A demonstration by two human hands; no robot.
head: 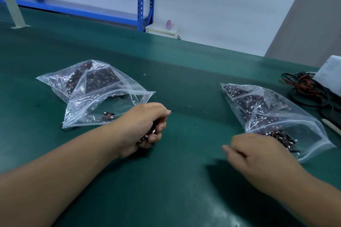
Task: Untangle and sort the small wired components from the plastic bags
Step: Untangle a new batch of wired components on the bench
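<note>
L grip (142, 125) clutches wired components (152, 132), R grip (256, 153) at R bag (287, 114) mouth

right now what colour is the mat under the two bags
Plain dark teal-green mat, seen best in the head view.

The person's body shows as a bare left forearm (64, 171) and bare right forearm (304, 190), both uncovered down to the wrists, with a bare left hand (142, 127) and a motion-blurred bare right hand (258, 155).

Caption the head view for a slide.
Left hand grips small black wired components; right hand at the right clear plastic zip bag on a green mat.
</note>
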